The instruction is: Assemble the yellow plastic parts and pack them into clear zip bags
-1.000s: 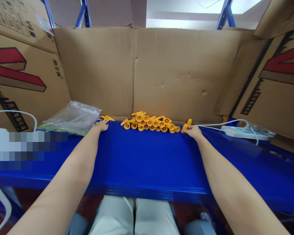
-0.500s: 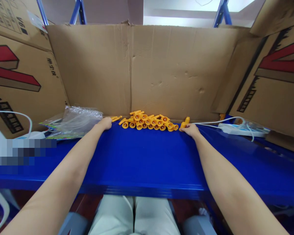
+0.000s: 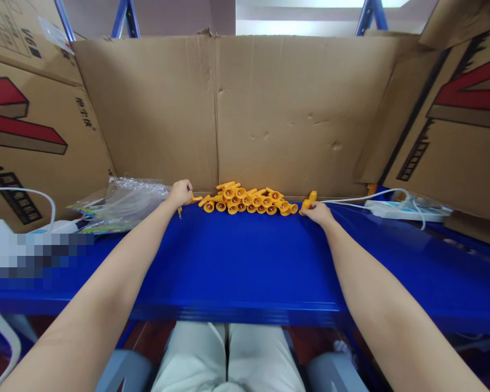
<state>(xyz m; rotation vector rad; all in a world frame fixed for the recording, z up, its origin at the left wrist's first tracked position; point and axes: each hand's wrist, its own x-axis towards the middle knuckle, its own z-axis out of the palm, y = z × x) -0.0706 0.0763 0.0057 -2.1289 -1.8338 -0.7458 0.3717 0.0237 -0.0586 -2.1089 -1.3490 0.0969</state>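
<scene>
At the back of the blue shelf my left hand is closed. A small dark coil, like a spring, shows below it under a bit of orange plastic; the fingers hide most of what it grips. Right beside that hand lie thin orange pieces. My right hand pinches an upright orange plastic piece resembling a small flashlight, its lower part covered by fingers. Between the hands is a stacked pile of orange flare-mouthed pieces, most with their round openings facing me and a small bright spot inside.
A tall cardboard panel closes off the back, with printed cartons at both sides. Clear plastic bags lie left. White power strips with cables sit at either end. The blue shelf's front edge is above my legs.
My left hand has lifted slightly and turned, and a small coil now shows below it. My right hand still holds its orange piece in nearly the same place. The view has shifted slightly.
</scene>
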